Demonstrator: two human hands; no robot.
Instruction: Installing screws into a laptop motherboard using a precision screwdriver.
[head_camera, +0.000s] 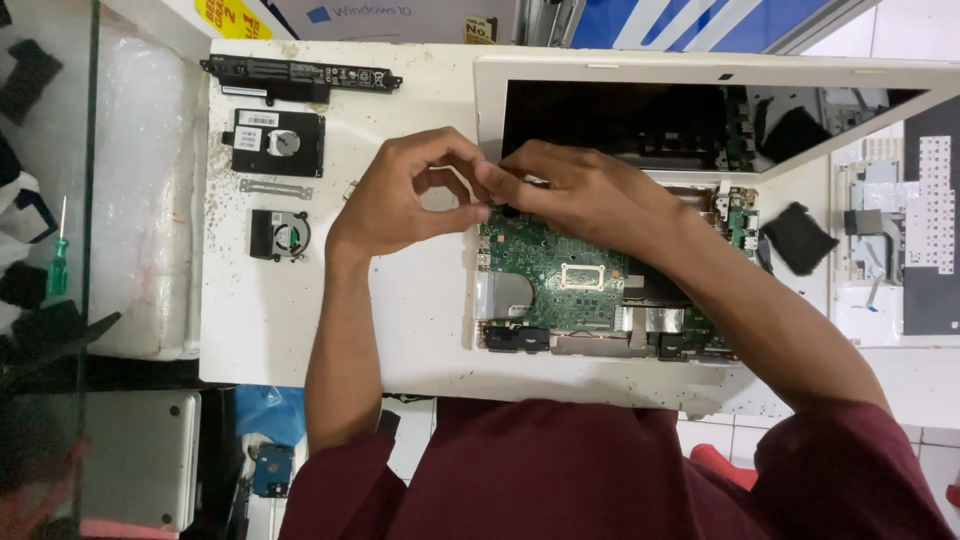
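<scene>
Far left, off the table: green-handled screwdriver (57, 262) lying with its tip pointing far, beside bubble wrap (140, 190). On the white table (400, 320), left part, a column of removed parts, far to near: long black battery (298, 75), long axis left-right; black hard drive (277, 142); thin metal bracket (275, 188), also left-right; small black fan (280, 235). All well apart from the hands.

Left hand (405, 200) curled, thumb and fingers pinched together at the far-left corner of the opened laptop base (480, 330). Right hand (585, 190) meets it there, fingertips pinched closed on something small and dark; cannot tell what it is. Right forearm crosses over the green motherboard (545, 265) and hides its right-centre part.

The base holds the motherboard, with black speakers (515, 340) along the near edge. Base's long axis runs left-right; white screen lid (700, 75) lies open on the far side.

Right: black foam pad (800, 238), then a detached keyboard panel (925, 210).
</scene>
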